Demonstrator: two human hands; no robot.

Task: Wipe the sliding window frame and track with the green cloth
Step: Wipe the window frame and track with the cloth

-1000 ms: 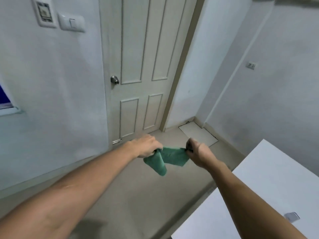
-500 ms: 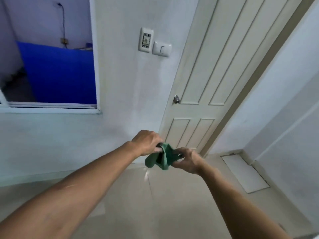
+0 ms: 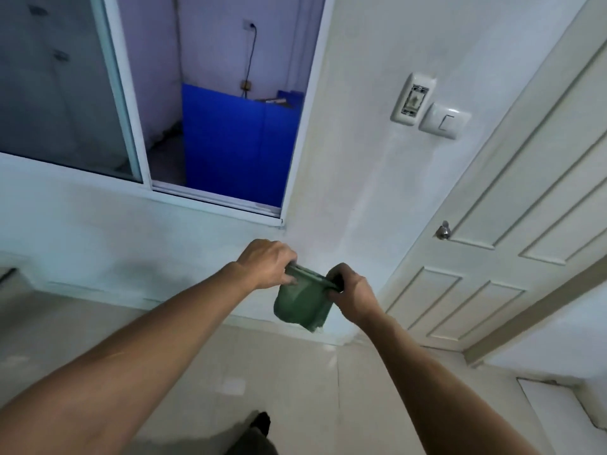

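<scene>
Both hands hold the green cloth (image 3: pixel 302 303) in front of me at mid-frame, folded and hanging down between them. My left hand (image 3: pixel 266 262) pinches its top left edge and my right hand (image 3: pixel 349 290) grips the top right edge. Above them in the white wall is the sliding window: a glass pane (image 3: pixel 56 87) sits on the left behind a pale frame upright (image 3: pixel 120 90), and the right half stands open. The bottom track (image 3: pixel 216 200) runs along the sill, well above and left of my hands. The cloth touches neither frame nor track.
A cream panelled door (image 3: pixel 512 244) with a metal knob (image 3: pixel 442 232) stands to the right. A light switch (image 3: pixel 444 121) and a wall plate (image 3: pixel 413 98) are between window and door. Through the opening there is a blue panel (image 3: pixel 236 142). Tiled floor (image 3: pixel 262 382) lies below.
The view has swung left and up from the door toward the window, which now fills the upper left. The cloth, bunched half a second ago, now hangs folded flat between both hands.
</scene>
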